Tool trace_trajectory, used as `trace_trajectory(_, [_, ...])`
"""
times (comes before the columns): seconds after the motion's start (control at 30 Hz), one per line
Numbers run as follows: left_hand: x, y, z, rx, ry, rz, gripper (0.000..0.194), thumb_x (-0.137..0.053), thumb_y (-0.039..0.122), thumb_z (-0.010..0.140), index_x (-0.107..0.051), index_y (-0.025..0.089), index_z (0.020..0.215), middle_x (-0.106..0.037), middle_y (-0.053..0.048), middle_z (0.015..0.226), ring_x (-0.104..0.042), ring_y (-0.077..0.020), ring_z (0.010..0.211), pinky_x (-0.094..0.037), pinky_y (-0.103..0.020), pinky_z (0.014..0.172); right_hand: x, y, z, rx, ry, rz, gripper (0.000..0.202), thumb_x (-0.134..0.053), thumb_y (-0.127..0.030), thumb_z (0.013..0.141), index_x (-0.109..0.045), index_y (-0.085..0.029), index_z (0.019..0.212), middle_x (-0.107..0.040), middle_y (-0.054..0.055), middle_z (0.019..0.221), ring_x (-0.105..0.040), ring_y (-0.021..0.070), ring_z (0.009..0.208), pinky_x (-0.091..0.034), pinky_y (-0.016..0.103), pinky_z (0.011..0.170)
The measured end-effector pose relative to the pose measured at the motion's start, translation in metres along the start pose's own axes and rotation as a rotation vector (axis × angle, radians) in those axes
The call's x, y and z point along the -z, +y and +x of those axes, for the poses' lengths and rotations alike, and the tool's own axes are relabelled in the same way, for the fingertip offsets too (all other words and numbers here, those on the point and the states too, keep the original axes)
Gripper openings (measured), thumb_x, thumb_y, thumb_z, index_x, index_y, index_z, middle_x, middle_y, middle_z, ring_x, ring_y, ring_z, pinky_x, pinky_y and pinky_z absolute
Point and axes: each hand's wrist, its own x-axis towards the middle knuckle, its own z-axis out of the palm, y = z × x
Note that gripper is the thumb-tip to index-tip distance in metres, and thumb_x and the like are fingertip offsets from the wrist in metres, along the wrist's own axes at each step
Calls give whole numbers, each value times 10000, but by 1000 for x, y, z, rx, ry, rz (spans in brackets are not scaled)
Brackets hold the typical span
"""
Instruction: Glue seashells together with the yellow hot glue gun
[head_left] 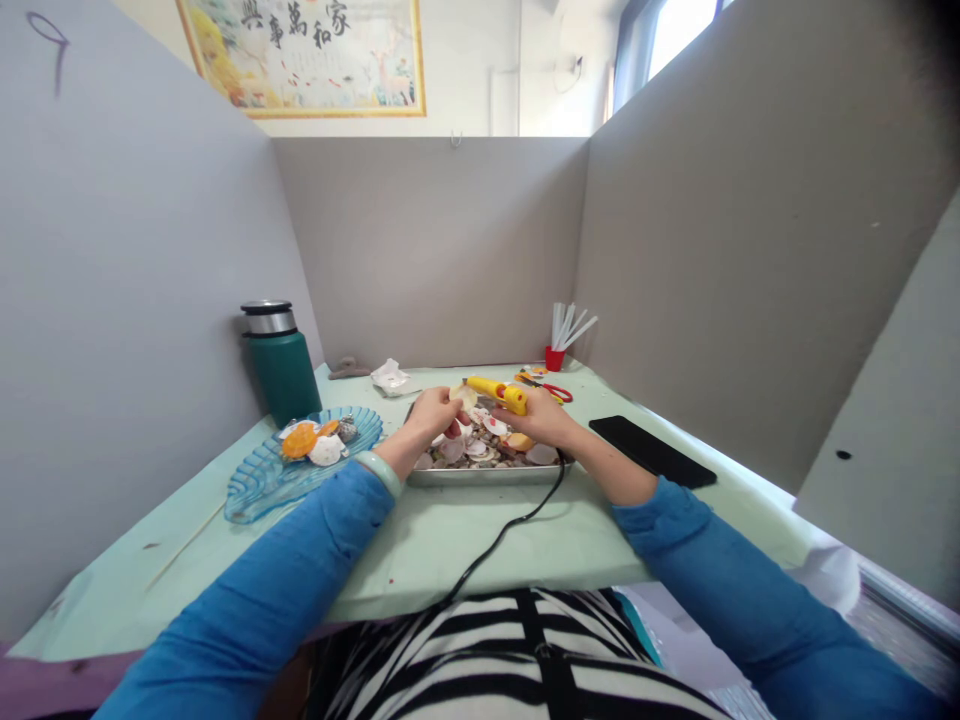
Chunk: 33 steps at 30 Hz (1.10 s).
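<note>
My right hand (543, 418) is wrapped round a yellow glue gun (496, 392), whose nozzle points left. Pinched in my left hand (436, 415) is a pale, thin shell piece (465, 397), close to the nozzle; whether they touch I cannot tell. Both hands are above a metal tray (487, 478) filled with shells and small stones (480, 450). A black cord (517, 522) runs from near my right hand down over the table's front edge.
A blue shell-shaped dish (259, 490) with orange and white pieces stands left, beside a green bottle (283, 372). Red-handled scissors (556, 393) and a red cup (555, 358) of white sticks are at the back right. A black phone-like slab (651, 450) lies right. Grey partitions enclose the table.
</note>
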Motion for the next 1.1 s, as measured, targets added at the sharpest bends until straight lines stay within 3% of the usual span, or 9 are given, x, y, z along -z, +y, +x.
trace_trajectory(0.4, [-1,-3,2,-16,29,-30,106,-463,198,772,-547,144,808,-690,-39,687,-550,-79,425,-419,-173,439,0,0,0,1,-2,-7,252,-570,-409,773,-606,-159,777,-593,4,658,-518,137,618,-359,218,559])
trace_trajectory(0.67, [1,6,-3,-20,71,-94,85,-456,171,768,-527,131,793,-681,-57,693,-533,-72,403,-434,-178,439,1,-1,-1,14,-8,-39,262,-565,-421,775,-608,-163,785,-586,-8,646,-511,132,619,-346,215,566])
trace_trajectory(0.93, [0,-6,3,-15,-16,-16,104,-473,194,758,-549,128,786,-696,-77,713,-556,-86,428,-422,-177,431,0,0,0,17,13,-34,256,-569,-410,773,-604,-157,755,-577,-8,634,-505,126,612,-335,213,564])
trace_trajectory(1.1, [0,-3,2,-19,4,-26,104,-451,177,743,-535,135,787,-693,-65,709,-547,-87,421,-421,-183,423,0,0,0,19,21,-13,245,-578,-396,766,-584,-155,717,-570,-9,615,-491,122,589,-328,215,549])
